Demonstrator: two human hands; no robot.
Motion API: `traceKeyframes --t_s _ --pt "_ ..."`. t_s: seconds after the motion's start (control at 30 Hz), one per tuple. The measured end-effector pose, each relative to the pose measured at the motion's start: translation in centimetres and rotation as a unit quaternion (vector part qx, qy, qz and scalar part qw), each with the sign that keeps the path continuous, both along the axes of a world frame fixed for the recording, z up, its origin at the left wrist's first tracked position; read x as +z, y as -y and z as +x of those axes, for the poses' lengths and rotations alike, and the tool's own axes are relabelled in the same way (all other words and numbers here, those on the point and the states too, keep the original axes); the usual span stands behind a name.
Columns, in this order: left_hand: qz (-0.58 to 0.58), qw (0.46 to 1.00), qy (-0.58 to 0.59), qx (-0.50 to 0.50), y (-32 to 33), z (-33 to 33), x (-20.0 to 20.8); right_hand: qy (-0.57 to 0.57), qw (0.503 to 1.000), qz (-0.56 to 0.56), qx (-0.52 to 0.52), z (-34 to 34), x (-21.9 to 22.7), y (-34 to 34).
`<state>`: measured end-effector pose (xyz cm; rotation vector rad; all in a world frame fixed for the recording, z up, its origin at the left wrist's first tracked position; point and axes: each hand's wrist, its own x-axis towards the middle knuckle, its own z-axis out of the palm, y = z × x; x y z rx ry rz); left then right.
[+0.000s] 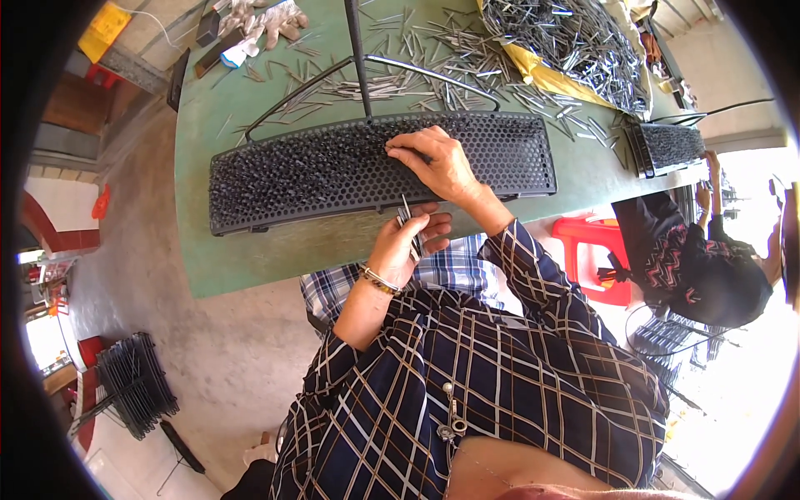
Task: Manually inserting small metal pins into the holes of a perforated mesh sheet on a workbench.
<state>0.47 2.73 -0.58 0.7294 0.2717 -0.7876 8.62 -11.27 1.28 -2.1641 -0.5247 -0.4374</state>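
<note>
A long black perforated panel (492, 158) lies across the near part of the green table, with rows of round holes. Dark small pieces fill its holes densely on the left and along the back middle; the right part shows bare holes. My right hand (437, 162) is over the panel's middle, thumb and fingers pinched together; whatever is between the fingertips is too small to make out. Just off the panel's front edge, my left hand (408, 237) holds a small bundle of thin metal strips (406, 212), its other fingers partly spread.
Many loose strips (383, 86) are scattered on the green table (208, 267). A yellow-edged sack (567, 50) heaped with strips stands at the far right. Work gloves (275, 21) lie far left. Another person (700, 267) works at a second panel (671, 146) near a red stool (592, 250).
</note>
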Motion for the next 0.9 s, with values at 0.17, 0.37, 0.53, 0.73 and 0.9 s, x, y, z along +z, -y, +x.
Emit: traceKeyframes --t_s 0.17,0.37,0.53,0.73,0.9 --pt "-0.001 1.000 -0.010 0.011 -0.2 -0.1 -0.1 0.032 0.999 -0.020 0.016 -0.1 0.0 -0.4" --pt "-0.006 1.000 0.001 0.019 -0.2 -0.2 0.1 0.095 0.993 -0.070 0.021 -0.4 0.2 -0.5" --pt "-0.031 0.999 0.011 0.006 -0.2 -0.1 0.0 0.125 0.985 -0.120 0.009 -0.6 0.7 -0.4" --pt "-0.021 1.000 0.013 0.002 -0.5 -0.1 -0.1 0.120 0.984 -0.128 -0.030 -0.9 0.6 -0.5" --pt "-0.019 1.000 0.003 -0.016 -0.3 -0.2 0.4 0.058 0.995 -0.083 0.022 -0.7 0.1 0.0"
